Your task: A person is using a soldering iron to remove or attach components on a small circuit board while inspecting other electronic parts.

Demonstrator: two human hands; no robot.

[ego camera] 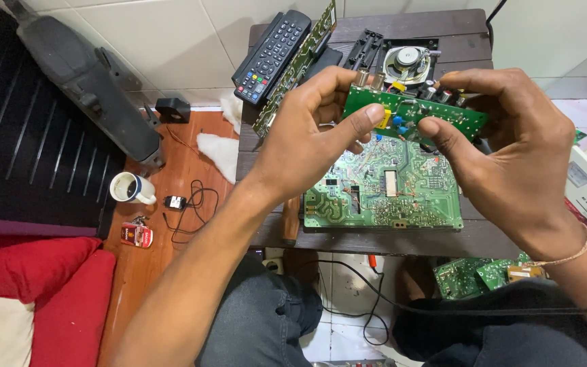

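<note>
Your fingers (pixel 368 117) are closed on a small green circuit board (pixel 436 117), gripping it from both ends. Your left hand (pixel 307 132) pinches the board's left end, thumb on the near face and fingers curled behind the metal connectors at its top edge. Your right hand (pixel 518 146) clamps the right end, thumb pressed onto the component side and fingers wrapped over the far edge. You hold the small board in the air, tilted, directly above the large green circuit board (pixel 385 194), not touching it.

The large board lies flat on the dark wooden counter (pixel 470 238). Behind the large board, on the counter, sit a round speaker (pixel 407 62), a black remote control (pixel 271 54) and a long narrow circuit board (pixel 297 68) leaning beside the remote. Left of the large board, down on the brown floor, stands a white mug (pixel 130 187) beside a black cable (pixel 191 211). More green boards (pixel 473 275) lie below the counter's near edge.
</note>
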